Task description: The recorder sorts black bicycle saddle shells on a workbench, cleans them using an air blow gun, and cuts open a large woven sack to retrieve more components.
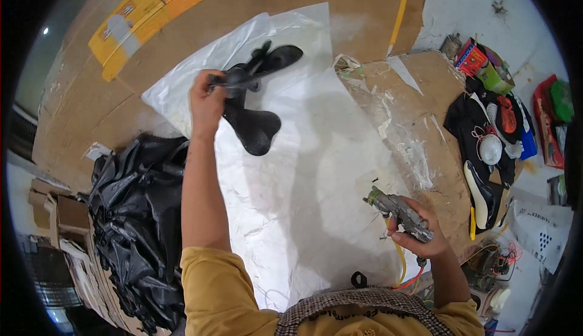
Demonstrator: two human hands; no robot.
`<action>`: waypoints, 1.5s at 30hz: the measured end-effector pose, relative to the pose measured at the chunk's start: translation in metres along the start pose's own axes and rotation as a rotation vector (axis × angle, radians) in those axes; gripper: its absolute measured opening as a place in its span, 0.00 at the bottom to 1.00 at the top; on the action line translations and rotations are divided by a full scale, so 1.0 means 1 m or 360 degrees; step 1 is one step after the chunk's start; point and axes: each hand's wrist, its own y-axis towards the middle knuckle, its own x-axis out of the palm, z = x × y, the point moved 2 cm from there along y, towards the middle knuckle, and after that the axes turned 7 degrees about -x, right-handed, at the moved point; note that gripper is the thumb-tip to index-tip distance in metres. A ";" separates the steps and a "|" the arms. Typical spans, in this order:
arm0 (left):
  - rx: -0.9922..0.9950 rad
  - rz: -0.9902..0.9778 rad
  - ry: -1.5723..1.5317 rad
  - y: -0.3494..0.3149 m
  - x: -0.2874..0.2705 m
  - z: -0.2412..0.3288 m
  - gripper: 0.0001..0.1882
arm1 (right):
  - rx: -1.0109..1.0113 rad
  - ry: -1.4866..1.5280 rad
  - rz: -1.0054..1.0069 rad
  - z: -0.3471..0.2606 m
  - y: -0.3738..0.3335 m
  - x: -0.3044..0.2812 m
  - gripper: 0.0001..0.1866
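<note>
My left hand (207, 99) is closed on the narrow end of glossy black saddle-shaped pieces (255, 131), above a white sheet. The pieces have broad rounded lobes; whether they are joined or separate I cannot tell. In my right hand (422, 227) is a grimy grey spray gun (401, 210), its nozzle pointing up and left over the sheet. Yellow and orange hoses (402, 260) run down from the gun. The fingers of my right hand wrap round its body, and its trigger is partly hidden.
A heap of black pieces (143, 214) lies left of the white sheet (328, 154). Cardboard (279, 2) surrounds the sheet. At the right sit a black cloth bundle (480, 123), a white-and-black saddle-like piece (477, 196), boxes (470, 60) and a white bag (537, 230).
</note>
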 end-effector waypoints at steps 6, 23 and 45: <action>-0.0300 0.0859 -0.0745 -0.067 -0.222 0.023 0.17 | -0.0053 -0.0304 -0.0069 0.000 0.000 0.007 0.30; -0.1292 0.0433 -0.0543 -0.108 0.006 -0.173 0.34 | 0.0023 -0.0094 -0.0004 -0.022 0.009 0.031 0.29; -0.0767 0.0887 -0.1368 -0.150 -0.157 -0.119 0.13 | -0.0572 0.0284 0.0223 -0.051 0.048 0.024 0.33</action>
